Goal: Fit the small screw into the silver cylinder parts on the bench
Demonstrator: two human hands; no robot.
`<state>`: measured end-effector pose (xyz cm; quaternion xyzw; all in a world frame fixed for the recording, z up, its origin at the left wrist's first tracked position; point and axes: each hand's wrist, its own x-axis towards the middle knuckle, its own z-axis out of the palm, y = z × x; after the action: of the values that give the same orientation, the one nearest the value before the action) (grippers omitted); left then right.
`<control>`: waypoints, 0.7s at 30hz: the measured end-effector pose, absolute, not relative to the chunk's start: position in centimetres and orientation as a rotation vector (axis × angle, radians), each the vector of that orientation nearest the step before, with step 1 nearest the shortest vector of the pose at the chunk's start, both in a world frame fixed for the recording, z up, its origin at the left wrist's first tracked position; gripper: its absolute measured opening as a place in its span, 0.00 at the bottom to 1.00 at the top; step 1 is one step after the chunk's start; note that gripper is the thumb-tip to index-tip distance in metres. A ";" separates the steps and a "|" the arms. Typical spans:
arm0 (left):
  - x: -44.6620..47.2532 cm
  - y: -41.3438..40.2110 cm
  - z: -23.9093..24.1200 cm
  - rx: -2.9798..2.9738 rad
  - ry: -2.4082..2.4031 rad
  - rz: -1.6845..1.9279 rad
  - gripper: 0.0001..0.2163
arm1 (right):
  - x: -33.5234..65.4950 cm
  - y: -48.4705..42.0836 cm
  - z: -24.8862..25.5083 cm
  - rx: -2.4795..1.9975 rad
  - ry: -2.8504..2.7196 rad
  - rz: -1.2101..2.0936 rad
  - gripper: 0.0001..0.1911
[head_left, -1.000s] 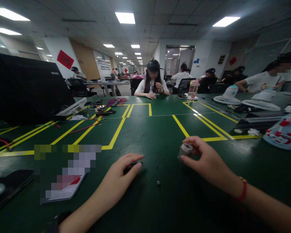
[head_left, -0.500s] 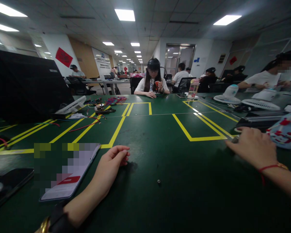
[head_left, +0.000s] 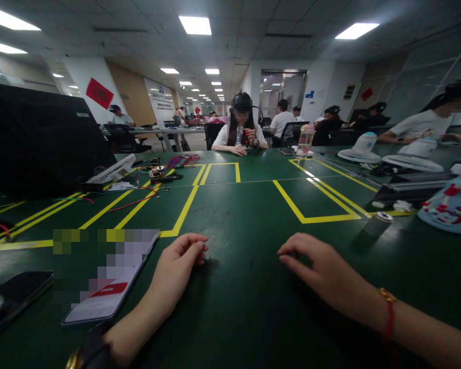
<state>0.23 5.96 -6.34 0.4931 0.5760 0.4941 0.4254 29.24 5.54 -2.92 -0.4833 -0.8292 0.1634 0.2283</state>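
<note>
My left hand rests on the green table beside a large phone. Its fingers are curled in against the thumb, and what they hold, if anything, is hidden. Over the table to the right is my right hand, with a red cord bracelet on the wrist. Thumb and index fingertips come close together in a pinch; whatever is between them is too small or hidden to name. Beyond this hand stands a short grey cylinder with a shiny top.
A blue patterned bag stands at the right, near dark flat items. Loose wires and a small electronic part lie at the far left. A big black box stands left. Opposite sits a person.
My right hand has come away from the grey cylinder and moved left to mid-table. The small dark cylindrical piece on the table between the hands is no longer visible. My left hand stays put.
</note>
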 end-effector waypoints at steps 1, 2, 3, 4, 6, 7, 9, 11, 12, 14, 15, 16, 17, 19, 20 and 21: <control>0.2 6.0 -6.3 1.244 1.447 1.231 0.10 | 31.4 6.3 -2.4 -1.407 -2.229 0.300 0.12; 0.3 6.0 -6.3 1.256 1.458 1.226 0.10 | 33.8 7.0 -1.8 -1.492 -2.165 0.126 0.13; 0.3 6.0 -6.3 1.270 1.471 1.219 0.10 | 36.2 7.7 -1.4 -1.585 -2.089 -0.054 0.15; 0.3 6.0 -6.3 1.282 1.484 1.209 0.10 | 38.6 8.2 -1.0 -1.687 -2.007 -0.217 0.16; 0.3 6.0 -6.3 1.301 1.500 1.191 0.11 | 42.8 9.1 -0.7 -1.928 -1.864 -0.397 0.19; 0.3 6.0 -6.3 1.306 1.502 1.188 0.11 | 44.4 9.4 -0.7 -2.048 -1.816 -0.393 0.20; 0.3 5.9 -6.3 1.311 1.499 1.189 0.11 | 46.5 9.9 -0.8 -2.221 -1.768 -0.280 0.20; 0.2 5.9 -6.3 1.305 1.495 1.188 0.11 | 47.3 10.2 -1.0 -2.274 -1.739 -0.210 0.20; 0.2 5.9 -6.3 1.302 1.495 1.184 0.11 | 47.5 10.3 -1.1 -2.272 -1.720 -0.227 0.20; 0.2 5.9 -6.3 1.300 1.496 1.173 0.11 | 47.7 10.6 -1.2 -2.284 -1.666 -0.279 0.20; 0.2 5.9 -6.3 1.298 1.498 1.172 0.11 | 47.9 10.8 -1.3 -2.300 -1.639 -0.273 0.20; 0.2 5.9 -6.3 1.296 1.499 1.171 0.11 | 48.1 11.0 -1.5 -2.315 -1.618 -0.242 0.19; 0.2 5.9 -6.3 1.292 1.500 1.174 0.11 | 48.4 11.2 -1.6 -2.328 -1.598 -0.199 0.19; 0.2 5.9 -6.3 1.287 1.499 1.182 0.11 | 49.1 11.5 -1.9 -2.336 -1.562 -0.124 0.19; 0.2 5.9 -6.3 1.288 1.497 1.184 0.11 | 49.4 11.6 -2.1 -2.331 -1.550 -0.107 0.19; 0.2 5.9 -6.3 1.290 1.496 1.183 0.11 | 49.6 11.7 -2.2 -2.324 -1.540 -0.102 0.19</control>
<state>0.20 5.87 -6.34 0.5118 0.5934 0.4692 0.4073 49.57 11.71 -2.18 -0.8203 -0.5434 -0.0360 0.1749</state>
